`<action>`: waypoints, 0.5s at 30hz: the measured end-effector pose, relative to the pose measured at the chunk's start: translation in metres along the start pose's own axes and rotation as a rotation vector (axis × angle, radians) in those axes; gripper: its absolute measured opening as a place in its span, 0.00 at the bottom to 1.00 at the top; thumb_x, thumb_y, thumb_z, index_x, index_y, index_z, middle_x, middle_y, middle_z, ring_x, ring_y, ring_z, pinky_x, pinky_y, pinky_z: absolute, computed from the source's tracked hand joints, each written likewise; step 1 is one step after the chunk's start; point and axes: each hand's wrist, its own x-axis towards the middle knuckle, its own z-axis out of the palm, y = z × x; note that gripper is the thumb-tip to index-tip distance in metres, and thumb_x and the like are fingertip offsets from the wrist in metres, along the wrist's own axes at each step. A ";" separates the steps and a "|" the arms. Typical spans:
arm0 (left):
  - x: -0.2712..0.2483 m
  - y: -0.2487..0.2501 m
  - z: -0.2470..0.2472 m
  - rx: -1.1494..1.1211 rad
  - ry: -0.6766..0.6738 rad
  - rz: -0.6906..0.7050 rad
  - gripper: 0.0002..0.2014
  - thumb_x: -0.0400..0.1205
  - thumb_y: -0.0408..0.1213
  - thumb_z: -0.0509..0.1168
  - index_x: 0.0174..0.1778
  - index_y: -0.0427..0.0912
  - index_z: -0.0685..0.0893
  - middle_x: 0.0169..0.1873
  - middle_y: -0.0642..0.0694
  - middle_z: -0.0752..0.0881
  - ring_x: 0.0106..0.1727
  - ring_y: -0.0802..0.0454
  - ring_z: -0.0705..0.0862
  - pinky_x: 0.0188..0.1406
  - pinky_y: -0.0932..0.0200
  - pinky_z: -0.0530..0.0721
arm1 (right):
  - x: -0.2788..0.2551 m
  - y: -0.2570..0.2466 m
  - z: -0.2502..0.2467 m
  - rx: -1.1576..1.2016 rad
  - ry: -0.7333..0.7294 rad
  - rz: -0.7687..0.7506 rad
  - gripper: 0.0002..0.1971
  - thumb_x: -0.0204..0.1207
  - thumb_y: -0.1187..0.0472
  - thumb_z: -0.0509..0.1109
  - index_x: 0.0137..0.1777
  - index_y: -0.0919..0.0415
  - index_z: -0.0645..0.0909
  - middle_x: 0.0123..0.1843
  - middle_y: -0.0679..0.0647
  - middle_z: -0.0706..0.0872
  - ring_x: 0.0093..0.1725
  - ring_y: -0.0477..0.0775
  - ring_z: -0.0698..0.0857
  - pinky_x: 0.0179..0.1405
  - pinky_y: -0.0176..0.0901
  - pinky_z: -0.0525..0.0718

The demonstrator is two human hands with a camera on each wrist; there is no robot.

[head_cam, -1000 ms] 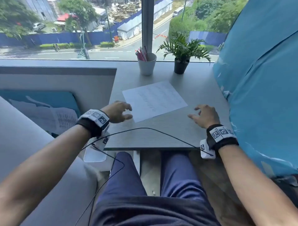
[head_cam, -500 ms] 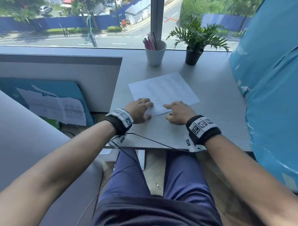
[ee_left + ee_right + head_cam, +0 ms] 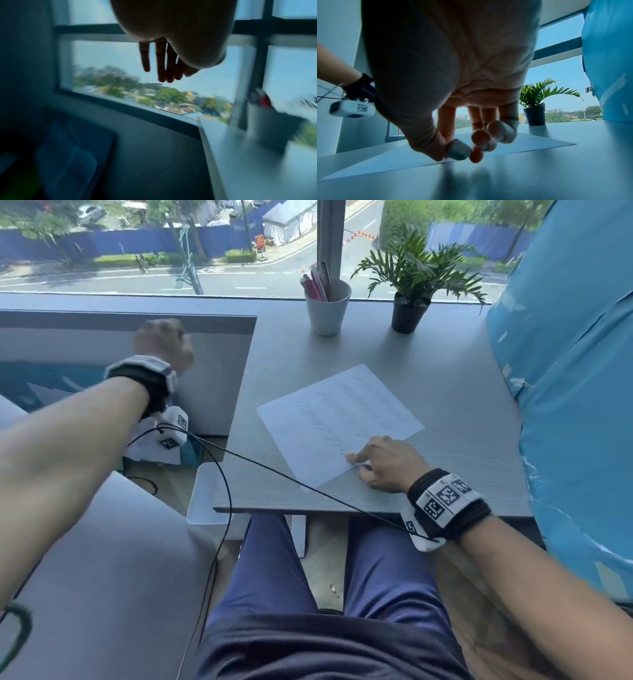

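The paper (image 3: 339,419) lay on the desk (image 3: 445,364), its near edge pinched by thumb and forefinger of the right hand (image 3: 387,465); the left hand (image 3: 162,344) hung raised left of the desk, fingers loose and empty

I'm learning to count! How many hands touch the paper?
1. The right hand pinches the near edge of the paper on the desk. The left hand hangs in the air left of the desk, holding nothing.
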 end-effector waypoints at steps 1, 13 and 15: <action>0.004 -0.009 -0.001 -0.015 0.016 -0.102 0.16 0.79 0.41 0.58 0.50 0.35 0.86 0.47 0.28 0.87 0.48 0.29 0.85 0.53 0.42 0.83 | -0.002 0.000 0.003 0.000 0.004 -0.001 0.23 0.78 0.52 0.59 0.73 0.39 0.77 0.64 0.55 0.81 0.62 0.59 0.82 0.52 0.50 0.79; -0.120 0.141 0.051 -0.471 -0.533 0.644 0.28 0.78 0.51 0.73 0.74 0.53 0.77 0.75 0.47 0.74 0.76 0.46 0.72 0.76 0.53 0.65 | -0.011 -0.010 -0.004 0.124 -0.065 -0.189 0.17 0.78 0.54 0.65 0.66 0.44 0.84 0.40 0.40 0.75 0.51 0.50 0.75 0.51 0.40 0.73; -0.127 0.147 0.059 -0.377 -0.630 0.684 0.33 0.73 0.56 0.75 0.75 0.58 0.75 0.78 0.46 0.69 0.78 0.46 0.68 0.79 0.49 0.63 | -0.008 -0.005 -0.004 0.196 0.009 -0.140 0.21 0.74 0.60 0.65 0.67 0.50 0.82 0.45 0.51 0.85 0.50 0.53 0.79 0.55 0.44 0.80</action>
